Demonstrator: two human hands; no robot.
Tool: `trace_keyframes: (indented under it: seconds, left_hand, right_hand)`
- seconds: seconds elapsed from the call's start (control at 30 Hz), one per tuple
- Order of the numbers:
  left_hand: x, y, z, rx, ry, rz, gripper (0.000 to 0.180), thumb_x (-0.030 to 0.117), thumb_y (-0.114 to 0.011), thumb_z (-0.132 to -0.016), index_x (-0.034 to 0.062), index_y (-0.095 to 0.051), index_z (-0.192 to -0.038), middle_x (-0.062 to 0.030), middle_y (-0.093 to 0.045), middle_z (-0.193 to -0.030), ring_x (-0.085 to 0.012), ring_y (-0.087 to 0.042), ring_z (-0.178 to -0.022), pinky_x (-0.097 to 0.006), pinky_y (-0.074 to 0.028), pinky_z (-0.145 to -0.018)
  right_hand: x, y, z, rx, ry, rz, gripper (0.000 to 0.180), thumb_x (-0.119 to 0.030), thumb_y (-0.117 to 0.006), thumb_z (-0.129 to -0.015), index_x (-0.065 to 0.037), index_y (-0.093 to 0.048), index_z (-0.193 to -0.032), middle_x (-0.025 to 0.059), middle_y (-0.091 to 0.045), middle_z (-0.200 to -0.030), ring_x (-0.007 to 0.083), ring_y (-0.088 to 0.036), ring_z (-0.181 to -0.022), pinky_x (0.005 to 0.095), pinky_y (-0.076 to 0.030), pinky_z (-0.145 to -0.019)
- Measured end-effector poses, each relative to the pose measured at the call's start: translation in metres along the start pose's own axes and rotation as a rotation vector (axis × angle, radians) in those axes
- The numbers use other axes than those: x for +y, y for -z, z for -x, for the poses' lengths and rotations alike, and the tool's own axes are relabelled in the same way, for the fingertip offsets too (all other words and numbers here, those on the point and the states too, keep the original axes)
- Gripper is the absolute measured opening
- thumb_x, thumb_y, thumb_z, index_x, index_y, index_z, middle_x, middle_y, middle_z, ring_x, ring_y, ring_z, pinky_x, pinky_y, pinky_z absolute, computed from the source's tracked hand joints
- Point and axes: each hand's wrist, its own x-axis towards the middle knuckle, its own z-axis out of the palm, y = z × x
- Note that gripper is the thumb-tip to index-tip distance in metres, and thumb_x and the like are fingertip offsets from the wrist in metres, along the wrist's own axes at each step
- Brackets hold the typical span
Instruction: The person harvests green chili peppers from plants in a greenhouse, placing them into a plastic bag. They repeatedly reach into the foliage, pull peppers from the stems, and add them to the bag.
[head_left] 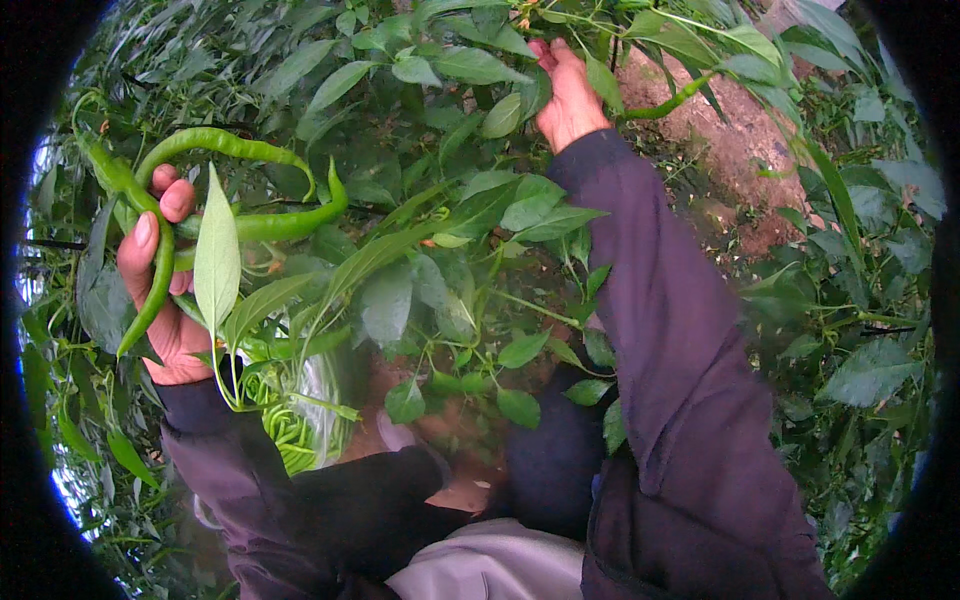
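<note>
My left hand (137,262), on the left, is closed around several long green chili peppers. One curved chili pepper (225,138) arches above the fingers, another sticks out to the right, and a third bends down across the thumb. A pale upright leaf (217,250) stands in front of part of this hand. At the top centre my right hand (572,100) reaches into the pepper plant (480,65). Its fingers are bent, and leaves hide what they grip, if anything. Just right of it hangs a slender green chili pepper (672,100).
Below my left hand, a clear plastic bag (335,395) holds many green chili peppers. Leafy branches (520,350) spread between my arms. Bare brown soil (700,150) shows at upper right, with more pepper plants (870,370) along the right side. My legs are below.
</note>
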Motion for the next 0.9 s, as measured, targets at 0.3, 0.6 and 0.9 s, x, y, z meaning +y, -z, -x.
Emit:
trace_keyframes:
  seconds: [0.3, 0.6, 0.9]
  left_hand:
    - [0.006, 0.001, 0.007, 0.031, 0.064, -0.012, 0.038, 0.014, -0.067, -0.094, 0.0069, -0.054, -0.129, -0.0024, -0.061, -0.106, -0.0167, -0.064, -0.081, -0.032, -0.06, -0.07]
    - [0.003, 0.004, 0.006, 0.185, -0.035, -0.117, 0.038, 0.013, -0.068, -0.094, 0.0031, -0.054, -0.127, -0.0033, -0.061, -0.102, -0.0064, -0.046, -0.057, -0.02, -0.042, -0.049]
    - [0.003, 0.001, 0.003, 0.2, -0.003, -0.187, 0.041, 0.017, -0.07, -0.092, 0.0036, -0.054, -0.128, -0.003, -0.062, -0.104, -0.0052, -0.046, -0.057, -0.019, -0.041, -0.049]
  right_hand:
    - [-0.004, 0.094, 0.08, -0.182, -0.268, -0.332, 0.03, -0.015, -0.056, -0.103, -0.005, -0.061, -0.132, 0.0116, -0.068, -0.129, 0.0212, -0.066, -0.115, 0.0386, -0.053, -0.101]
    - [0.009, 0.167, 0.08, 0.039, -0.166, -0.65, 0.02, -0.014, -0.051, -0.105, -0.001, -0.065, -0.11, 0.0101, -0.069, -0.11, 0.0212, -0.065, -0.099, 0.0376, -0.055, -0.088]
    - [0.042, 0.138, 0.054, 0.065, -0.447, 0.182, 0.031, -0.029, -0.065, -0.097, -0.006, -0.06, -0.117, 0.0079, -0.067, -0.109, 0.0226, -0.065, -0.095, 0.0404, -0.055, -0.082]
